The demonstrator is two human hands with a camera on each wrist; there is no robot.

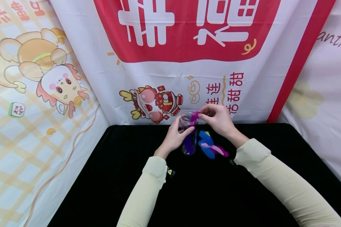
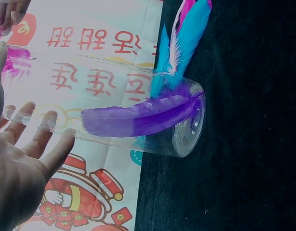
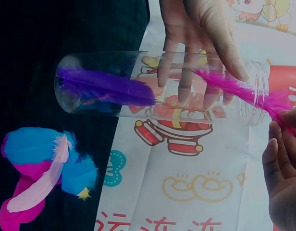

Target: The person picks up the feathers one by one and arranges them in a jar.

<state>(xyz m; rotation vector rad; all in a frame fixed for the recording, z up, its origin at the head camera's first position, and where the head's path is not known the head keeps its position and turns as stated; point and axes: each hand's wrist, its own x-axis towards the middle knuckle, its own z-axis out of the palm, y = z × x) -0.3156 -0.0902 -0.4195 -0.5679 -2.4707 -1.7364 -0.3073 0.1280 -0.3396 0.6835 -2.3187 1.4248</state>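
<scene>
A clear jar (image 1: 189,138) stands on the black table, its mouth uppermost. My left hand (image 1: 174,135) grips it near the top, with the thumb on one side and the fingers round the other. Inside, a purple feather (image 3: 109,87) lies along the wall near the base. My right hand (image 1: 216,119) pinches a magenta feather (image 3: 225,86) by one end at the jar's mouth, and the rest of that feather reaches down through the neck. Blue feathers (image 1: 206,146) lie in a small pile right of the jar, with a pale pink feather (image 3: 41,185) on top.
The black table (image 1: 130,189) reaches back to a white printed cloth (image 1: 113,104) hanging close behind the jar. A patterned cloth (image 1: 22,142) hangs on the left side. Magenta feathers (image 3: 23,202) and a small yellow tip (image 3: 84,193) also show in the pile.
</scene>
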